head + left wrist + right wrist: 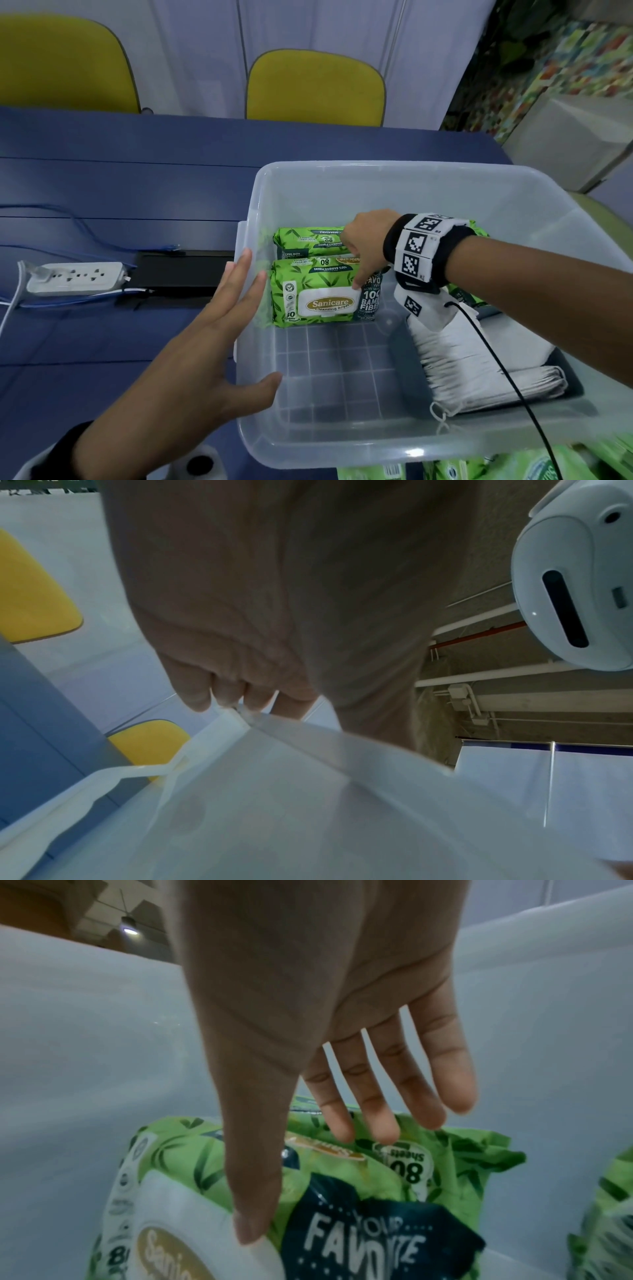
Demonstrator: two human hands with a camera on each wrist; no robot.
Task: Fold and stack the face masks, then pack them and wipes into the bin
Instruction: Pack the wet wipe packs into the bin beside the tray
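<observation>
A clear plastic bin [376, 168] stands on the blue table. Two green wipes packs lie at its back left: the front pack [308, 281] and the back pack [308, 240]. My right hand [356, 260] reaches down over the front pack. In the right wrist view the right hand [313, 1185] has its thumb tip on the front pack's [178, 1150] white lid and its fingers straight above the far edge. A stack of folded white masks [472, 359] lies at the bin's right. My left hand [255, 318] presses flat on the outside of the left wall, fingertips [246, 696] at the rim [308, 729].
Another green pack [479, 229] shows behind my right wrist. More green wipes packs [513, 466] lie outside the bin's near edge. A power strip [75, 277] with cables and a black slot [181, 274] sit left of the bin. Yellow chairs [315, 89] stand behind the table.
</observation>
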